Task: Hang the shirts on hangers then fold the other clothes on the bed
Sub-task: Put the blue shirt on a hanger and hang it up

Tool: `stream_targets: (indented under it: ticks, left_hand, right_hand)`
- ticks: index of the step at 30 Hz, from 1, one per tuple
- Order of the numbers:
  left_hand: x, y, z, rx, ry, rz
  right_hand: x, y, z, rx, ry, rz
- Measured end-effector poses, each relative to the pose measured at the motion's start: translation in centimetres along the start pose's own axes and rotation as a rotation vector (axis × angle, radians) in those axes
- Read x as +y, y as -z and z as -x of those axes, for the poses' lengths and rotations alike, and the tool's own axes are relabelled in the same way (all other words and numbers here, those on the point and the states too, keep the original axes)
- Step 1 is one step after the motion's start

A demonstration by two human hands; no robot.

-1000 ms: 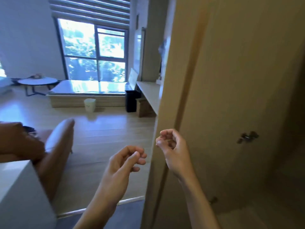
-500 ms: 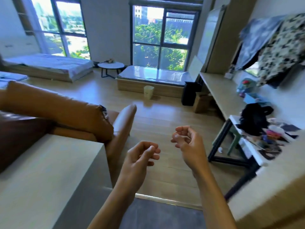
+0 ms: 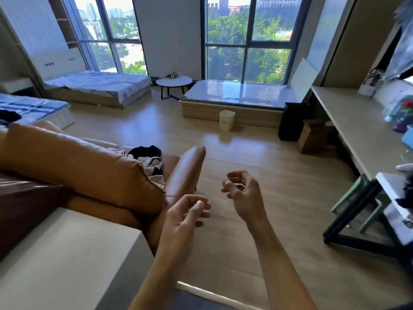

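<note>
Both hands are raised in front of me over the wooden floor and hold nothing. My left hand (image 3: 185, 214) has loosely curled fingers near the sofa arm. My right hand (image 3: 242, 193) is a little higher and to the right, fingers also loosely curled. A small pile of dark and light clothes (image 3: 148, 161) lies on the brown sofa seat. At the far left a bed (image 3: 33, 106) with a striped blue cover carries dark clothes (image 3: 7, 115). A garment (image 3: 402, 45) hangs at the top right edge.
The brown sofa (image 3: 78, 166) and a pale counter (image 3: 62, 258) fill the left. A second bed (image 3: 100, 86), a round side table (image 3: 173, 82), a window bench (image 3: 234, 97) and a small bin (image 3: 226, 120) stand ahead. A long desk (image 3: 357, 130) and black-framed table (image 3: 357, 220) line the right.
The view has swung left from a wooden door to the room, bringing the sofa and beds into sight. Both hands stay raised and hold nothing throughout.
</note>
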State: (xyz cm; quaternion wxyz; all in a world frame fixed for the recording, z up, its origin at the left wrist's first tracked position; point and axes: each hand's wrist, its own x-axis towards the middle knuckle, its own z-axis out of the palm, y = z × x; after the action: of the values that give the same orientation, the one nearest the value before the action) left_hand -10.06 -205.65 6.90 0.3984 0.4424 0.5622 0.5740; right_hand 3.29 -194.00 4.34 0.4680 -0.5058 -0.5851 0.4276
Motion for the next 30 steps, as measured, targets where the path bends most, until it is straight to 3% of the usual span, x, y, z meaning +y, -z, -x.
stream_targets:
  ticks: [13,24,30]
  left_hand:
    - [-4.5,-8.6,-30.5,-0.039,0.063,0.098]
    - [-4.9,-14.6,-57.4,-0.081,0.098,0.094]
    - [-8.6,-19.8,-72.1,-0.003,0.165,0.170]
  right_hand:
    - [7.5,-2.1,-28.2,-0.012,-0.075,0.062]
    - [9.4,-2.0,-54.4,0.044,-0.102,0.029]
    - [13.5,-2.4,-70.0,-0.027,-0.108,0.011]
